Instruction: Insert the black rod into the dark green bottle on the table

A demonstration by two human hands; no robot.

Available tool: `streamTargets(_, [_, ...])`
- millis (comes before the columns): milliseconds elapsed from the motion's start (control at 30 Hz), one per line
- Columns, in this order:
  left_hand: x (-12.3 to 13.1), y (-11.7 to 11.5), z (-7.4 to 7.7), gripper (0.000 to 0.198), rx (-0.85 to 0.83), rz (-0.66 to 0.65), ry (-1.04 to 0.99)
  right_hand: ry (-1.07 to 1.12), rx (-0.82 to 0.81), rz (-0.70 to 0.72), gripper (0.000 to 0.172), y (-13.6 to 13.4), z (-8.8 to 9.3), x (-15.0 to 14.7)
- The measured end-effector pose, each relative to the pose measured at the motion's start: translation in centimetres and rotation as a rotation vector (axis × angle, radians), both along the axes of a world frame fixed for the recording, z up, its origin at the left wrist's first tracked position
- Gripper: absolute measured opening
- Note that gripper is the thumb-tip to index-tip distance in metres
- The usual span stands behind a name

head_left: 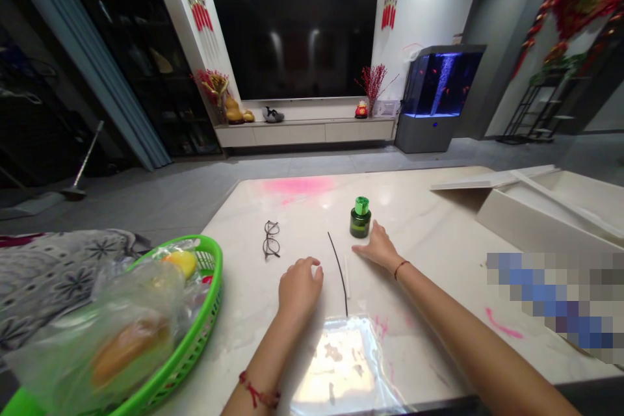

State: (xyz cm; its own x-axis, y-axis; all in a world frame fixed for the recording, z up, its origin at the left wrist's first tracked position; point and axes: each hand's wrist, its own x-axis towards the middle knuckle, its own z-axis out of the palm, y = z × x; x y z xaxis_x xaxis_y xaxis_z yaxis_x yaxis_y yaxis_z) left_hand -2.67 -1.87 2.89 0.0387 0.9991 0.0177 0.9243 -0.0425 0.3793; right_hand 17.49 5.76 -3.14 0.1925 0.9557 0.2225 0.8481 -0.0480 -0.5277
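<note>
Apparently I'm at the reaching step: right hand (380,247) released, just beside the green bottle (360,223) at one o'clock; gripping would need closing fingers. Left hand (299,283), near twelve: I can't tell its grip.

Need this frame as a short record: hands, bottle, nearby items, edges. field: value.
left_hand: left hand, fingers curled; whether it grips anything is unclear
right_hand: right hand, thumb and fingers apart, beside the bottle; contact unclear
bottle: green bottle, upright, cap on
between_hands: thin black strip, slim white stick alongside
beyond_left_hand: eyeglasses on the table
near_edge: shiny clear sheet
picture_left: green basket with bagged items
picture_right: white box
</note>
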Motion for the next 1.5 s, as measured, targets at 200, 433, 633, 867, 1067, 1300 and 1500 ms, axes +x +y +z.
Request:
streamTargets(200, [0.0,-0.3,0.3,0.03,-0.016,0.003,0.028,-0.136,-0.158,0.129,0.033,-5.5,1.4,-3.9])
streamTargets(433, [0.0,-0.2,0.4,0.029,-0.031,0.006,0.037,-0.144,-0.129,0.176,0.013,-3.1,1.6,-7.0])
streamTargets(633, [-0.4,0.1,0.1,0.03,-0.018,0.01,0.045,-0.066,-0.106,0.085,0.015,1.9,2.1,-7.8])
streamTargets(867, [0.3,0.6,-0.4,0.025,0.02,0.021,-0.026,0.117,-0.075,0.141,0.015,0.0,2.5,-5.5])
streamTargets(1067, [1.0,2.0,1.0,0.051,-0.196,-0.078,-0.899,0.875,-0.307,0.572,0.054,-4.3,4.5,0.0])
streamTargets(1300, [0.5,1.6,1.9,0.065,-0.526,-0.136,-1.389,1.542,-0.583,0.903,0.068,-4.5,5.7,2.3])
streamTargets(1500, [1.4,1.9,0.6,0.062,-0.743,-0.141,-1.209,0.717,-0.376,0.466,0.061,-4.3,4.2,-1.5])
